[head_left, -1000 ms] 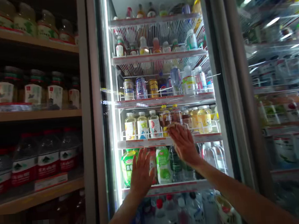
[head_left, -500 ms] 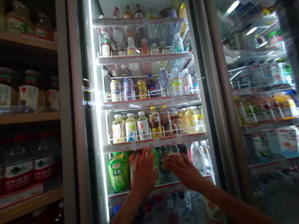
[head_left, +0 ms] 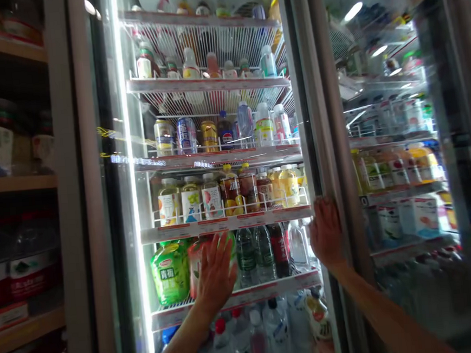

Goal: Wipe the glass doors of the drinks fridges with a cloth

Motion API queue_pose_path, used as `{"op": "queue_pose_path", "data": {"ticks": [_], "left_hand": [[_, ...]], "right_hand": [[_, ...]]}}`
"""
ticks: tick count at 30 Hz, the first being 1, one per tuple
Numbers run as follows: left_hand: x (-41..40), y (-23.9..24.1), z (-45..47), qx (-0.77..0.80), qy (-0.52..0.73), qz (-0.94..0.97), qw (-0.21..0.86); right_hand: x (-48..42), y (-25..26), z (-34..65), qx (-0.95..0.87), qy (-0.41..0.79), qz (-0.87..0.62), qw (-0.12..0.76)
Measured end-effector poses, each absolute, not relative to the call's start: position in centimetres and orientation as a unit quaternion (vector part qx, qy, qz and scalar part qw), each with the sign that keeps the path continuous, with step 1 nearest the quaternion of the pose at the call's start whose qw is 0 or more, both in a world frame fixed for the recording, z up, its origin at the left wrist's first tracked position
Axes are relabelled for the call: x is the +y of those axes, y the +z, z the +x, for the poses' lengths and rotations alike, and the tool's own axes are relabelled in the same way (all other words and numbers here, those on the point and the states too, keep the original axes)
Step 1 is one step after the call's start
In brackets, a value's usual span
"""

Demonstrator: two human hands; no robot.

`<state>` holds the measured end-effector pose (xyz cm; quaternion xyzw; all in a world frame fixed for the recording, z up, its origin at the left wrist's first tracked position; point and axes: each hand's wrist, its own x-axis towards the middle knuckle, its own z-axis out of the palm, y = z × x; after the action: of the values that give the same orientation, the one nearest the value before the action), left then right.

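My left hand [head_left: 216, 268] is raised with its fingers apart, in front of the lit glass-front fridge, and holds nothing. Behind it, partly covered, stands a red-labelled bottle [head_left: 197, 261] beside a big green bottle [head_left: 170, 271]. Up against the metal door frame [head_left: 326, 136] on the right is my right hand [head_left: 325, 232], fingers pointing up and nothing visible in it. Whether the palm presses on the frame I cannot tell. Dark bottles [head_left: 281, 249] and clear bottles [head_left: 298, 245] stand between the two hands on the same shelf.
Above are wire shelves with yellow-capped tea bottles [head_left: 230, 190], cans [head_left: 186, 135] and small bottles [head_left: 268, 61]. More bottles [head_left: 221, 338] stand below. Another glass-door fridge [head_left: 398, 174] is on the right, and wooden shelves [head_left: 16, 183] with jars and bottles are on the left.
My right hand has moved right, from in front of the lower-shelf bottles to the door frame. The left hand stays raised before the bottles. The view has shifted a little to the right.
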<state>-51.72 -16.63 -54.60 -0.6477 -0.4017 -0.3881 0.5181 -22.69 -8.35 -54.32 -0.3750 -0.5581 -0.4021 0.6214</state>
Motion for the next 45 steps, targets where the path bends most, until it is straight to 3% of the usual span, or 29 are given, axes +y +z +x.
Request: {"op": "queue_pose_path", "data": {"ticks": [3,8,13,17,20,24,28,32,36,41,45], "left_hand": [[-16.9,-54.7,-51.9,-0.397,-0.382,-0.655,0.518],[-17.8,-55.9,-53.0,-0.381,-0.373,-0.663,0.525],[-19.0,-56.7,-53.5,-0.393,-0.367,-0.684,0.493],[-19.5,-56.1,-50.8,-0.376,-0.445,-0.694,0.422],[-18.5,-55.3,-47.1,-0.324,-0.496,-0.720,0.361],[-15.4,-54.4,-42.4,-0.334,-0.493,-0.679,0.429],[-13.7,-53.2,-42.9,-0.359,-0.437,-0.644,0.515],[-16.1,-51.7,-51.3,-0.417,-0.427,-0.604,0.527],[-18.0,-52.1,-55.6,-0.461,-0.532,-0.470,0.532],[-16.1,-54.4,-49.6,-0.323,-0.373,-0.666,0.560],[-16.5,-53.1,-52.4,-0.425,-0.447,-0.571,0.541]], "right_hand": [[-9.2,-53.3,-26.7,-0.562,-0.397,-0.342,0.640],[-11.5,-57.3,-30.0,-0.749,-0.458,-0.167,0.449],[-10.4,-54.1,-29.2,-0.585,-0.367,-0.311,0.653],[-11.9,-54.5,-33.5,-0.703,-0.305,-0.197,0.611],[-13.8,-56.3,-35.7,-0.718,-0.163,-0.172,0.655],[-14.3,-56.4,-33.7,-0.688,-0.034,-0.188,0.700],[-11.7,-54.4,-29.9,-0.625,-0.189,-0.234,0.721],[-9.0,-53.7,-28.2,-0.612,-0.356,-0.270,0.653],[-8.5,-54.2,-28.5,-0.610,-0.388,-0.295,0.624],[-8.6,-54.4,-28.4,-0.605,-0.399,-0.300,0.620],[-8.7,-54.3,-28.4,-0.608,-0.391,-0.301,0.622]]}}
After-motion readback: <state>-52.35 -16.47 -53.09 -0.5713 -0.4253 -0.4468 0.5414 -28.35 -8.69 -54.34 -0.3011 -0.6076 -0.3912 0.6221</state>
